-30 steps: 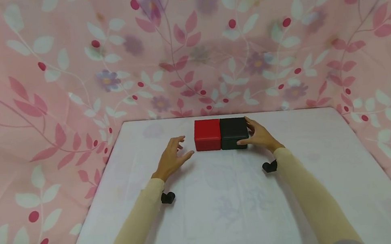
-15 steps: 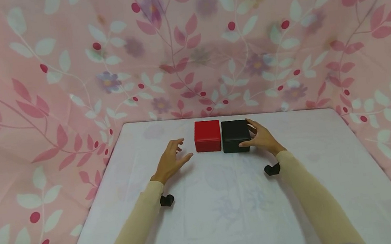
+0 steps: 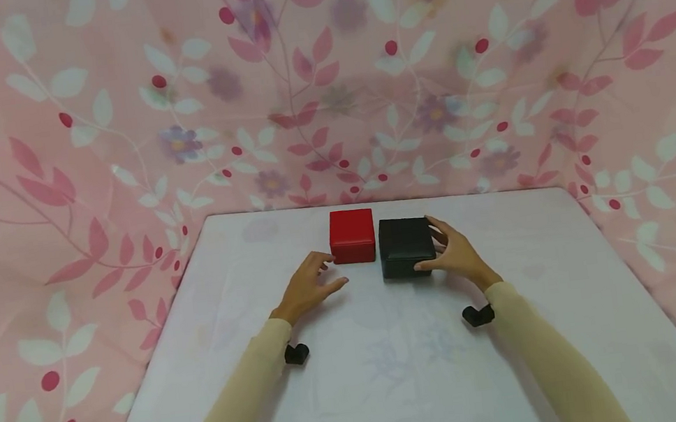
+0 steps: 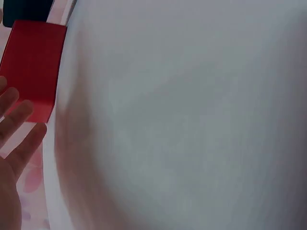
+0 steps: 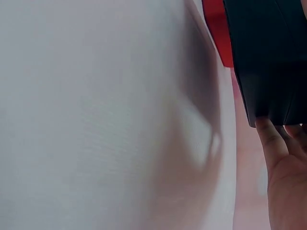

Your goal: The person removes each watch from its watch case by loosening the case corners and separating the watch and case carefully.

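A red box (image 3: 350,228) with a lid seam sits toward the back of the white table. Just right of it and a little nearer is a similar black box (image 3: 405,238), its right side gripped by my right hand (image 3: 460,256), thumb on the front face and fingers around the back right corner. In the right wrist view the black box (image 5: 268,62) partly covers the red one (image 5: 218,28). My left hand (image 3: 306,287) hovers with spread, slightly bent fingers at the front left of the red box, holding nothing. The left wrist view shows its fingertips overlapping the red box (image 4: 34,62).
A white cloth covers the table (image 3: 358,377). Pink floral curtains (image 3: 324,100) hang close behind the table's back edge and along both sides. A small black wrist mount (image 3: 296,354) sticks out below the left cuff, another (image 3: 478,315) below the right.
My right hand has drawn the black box away from the red one, toward me, opening a gap between them. My left hand has shifted slightly closer to the red box's front left corner.
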Tool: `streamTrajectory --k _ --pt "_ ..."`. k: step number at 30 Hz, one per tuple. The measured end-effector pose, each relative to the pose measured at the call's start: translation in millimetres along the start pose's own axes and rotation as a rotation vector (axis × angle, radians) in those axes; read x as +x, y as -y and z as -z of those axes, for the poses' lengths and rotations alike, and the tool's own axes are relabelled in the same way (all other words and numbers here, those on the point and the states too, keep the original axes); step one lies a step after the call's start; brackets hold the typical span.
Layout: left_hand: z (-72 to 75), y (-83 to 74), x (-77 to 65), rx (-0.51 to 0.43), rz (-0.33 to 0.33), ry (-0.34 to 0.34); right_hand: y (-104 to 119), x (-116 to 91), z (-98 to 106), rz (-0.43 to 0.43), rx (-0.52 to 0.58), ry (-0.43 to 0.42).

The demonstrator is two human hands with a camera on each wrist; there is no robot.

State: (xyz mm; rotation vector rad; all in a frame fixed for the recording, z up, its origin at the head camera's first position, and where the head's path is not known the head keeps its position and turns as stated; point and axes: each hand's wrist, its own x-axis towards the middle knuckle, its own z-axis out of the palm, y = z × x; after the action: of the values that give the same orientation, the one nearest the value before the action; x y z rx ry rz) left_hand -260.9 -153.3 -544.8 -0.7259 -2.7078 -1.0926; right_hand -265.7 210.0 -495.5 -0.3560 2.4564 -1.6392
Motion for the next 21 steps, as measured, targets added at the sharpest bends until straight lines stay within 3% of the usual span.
streamTrajectory --k 10,15,21 --pt "-28.9 -17.2 5.2 -0.079 0.017 0.196 -32 -10 -13 0.068 -0.005 -0.016" --pt "-37.9 -27.8 9.5 -0.102 -0.005 0.221 -39 -17 -18 0.078 0.026 -0.019" --pt "-46.9 -37.2 15.6 -0.087 0.004 0.257 -49 -19 -22 0.061 -0.054 -0.033"
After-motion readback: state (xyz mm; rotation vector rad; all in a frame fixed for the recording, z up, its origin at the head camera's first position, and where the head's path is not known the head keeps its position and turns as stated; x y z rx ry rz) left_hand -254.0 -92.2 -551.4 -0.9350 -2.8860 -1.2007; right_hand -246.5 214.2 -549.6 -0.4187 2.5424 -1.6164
